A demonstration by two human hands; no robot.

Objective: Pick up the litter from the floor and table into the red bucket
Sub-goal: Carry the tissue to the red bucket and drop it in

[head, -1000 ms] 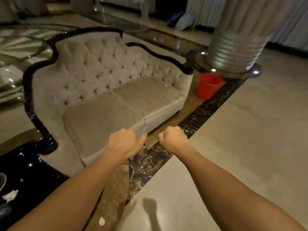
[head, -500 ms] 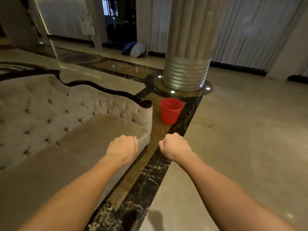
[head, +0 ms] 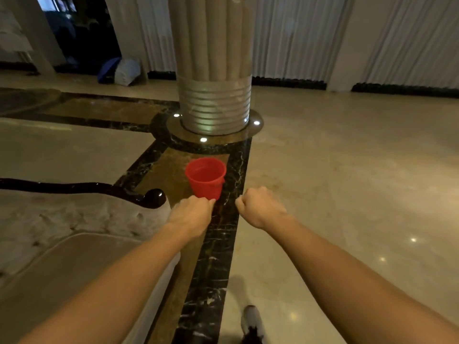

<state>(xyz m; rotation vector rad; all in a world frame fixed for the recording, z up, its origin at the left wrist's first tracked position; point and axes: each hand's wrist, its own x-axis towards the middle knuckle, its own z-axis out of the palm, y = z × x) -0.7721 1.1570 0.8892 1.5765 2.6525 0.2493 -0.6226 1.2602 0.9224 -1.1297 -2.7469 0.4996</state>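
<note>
On glossy marble, round red bucket (head: 205, 178).

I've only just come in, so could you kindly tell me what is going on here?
A person is walking beside a pale sofa toward a red bucket that stands upright on the floor in front of a wide column. Both arms are stretched forward, the left hand and right hand closed into fists. Whether either fist holds litter cannot be seen. The bucket is not yet within their grasp.

head cam | looks forward-down over both forearms | floor (head: 347, 182) near | single view
</note>
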